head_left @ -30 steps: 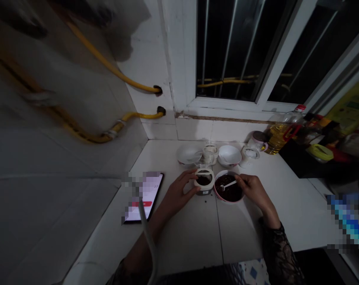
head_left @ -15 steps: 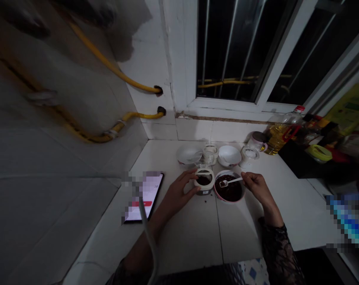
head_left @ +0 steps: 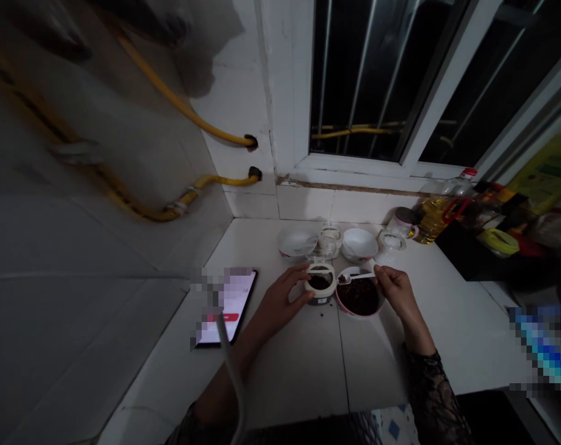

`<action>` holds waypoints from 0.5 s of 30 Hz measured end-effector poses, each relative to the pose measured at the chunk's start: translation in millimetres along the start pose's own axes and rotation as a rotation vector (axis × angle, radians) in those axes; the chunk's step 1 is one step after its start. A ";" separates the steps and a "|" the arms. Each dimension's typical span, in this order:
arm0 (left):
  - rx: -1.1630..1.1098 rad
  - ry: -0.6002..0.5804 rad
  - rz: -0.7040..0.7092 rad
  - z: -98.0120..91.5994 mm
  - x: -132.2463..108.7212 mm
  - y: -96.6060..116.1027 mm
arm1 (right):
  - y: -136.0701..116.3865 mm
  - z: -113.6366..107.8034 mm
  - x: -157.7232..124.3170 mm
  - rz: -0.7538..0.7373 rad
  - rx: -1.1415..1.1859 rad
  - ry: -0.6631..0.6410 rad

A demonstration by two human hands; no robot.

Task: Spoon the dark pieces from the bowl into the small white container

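My right hand (head_left: 397, 295) pinches the spoon (head_left: 362, 275), its loaded head over the left rim of the bowl (head_left: 360, 315); my left (head_left: 280, 301), half open, grips the jar (head_left: 320, 301) just beside.

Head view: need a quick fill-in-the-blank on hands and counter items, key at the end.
1. The spoon held in the right hand is coloured ____.
2. The left hand is on the jar, which stands to the ____ of the dark-filled bowl in the picture.
3. The phone lies with its lit screen facing ____.
4. The oil bottle has a cap coloured ____.

Missing words: white; left; up; red.
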State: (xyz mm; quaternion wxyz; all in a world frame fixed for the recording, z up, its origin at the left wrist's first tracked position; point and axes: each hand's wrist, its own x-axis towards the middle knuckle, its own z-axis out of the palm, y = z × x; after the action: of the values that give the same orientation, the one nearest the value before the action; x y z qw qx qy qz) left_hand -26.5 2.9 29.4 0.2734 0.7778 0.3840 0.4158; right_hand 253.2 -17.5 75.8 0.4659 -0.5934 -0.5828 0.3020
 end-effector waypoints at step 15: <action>-0.010 0.016 0.011 1.8 -0.6 -2.6 | -18.7 21.2 -17.5 -0.559 -0.544 0.075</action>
State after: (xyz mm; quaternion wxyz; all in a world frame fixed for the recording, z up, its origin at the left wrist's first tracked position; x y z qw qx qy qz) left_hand -26.1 3.7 26.3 0.2715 0.7752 0.3798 0.4255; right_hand 224.0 -32.4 81.4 0.3767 -0.5243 -0.7633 -0.0238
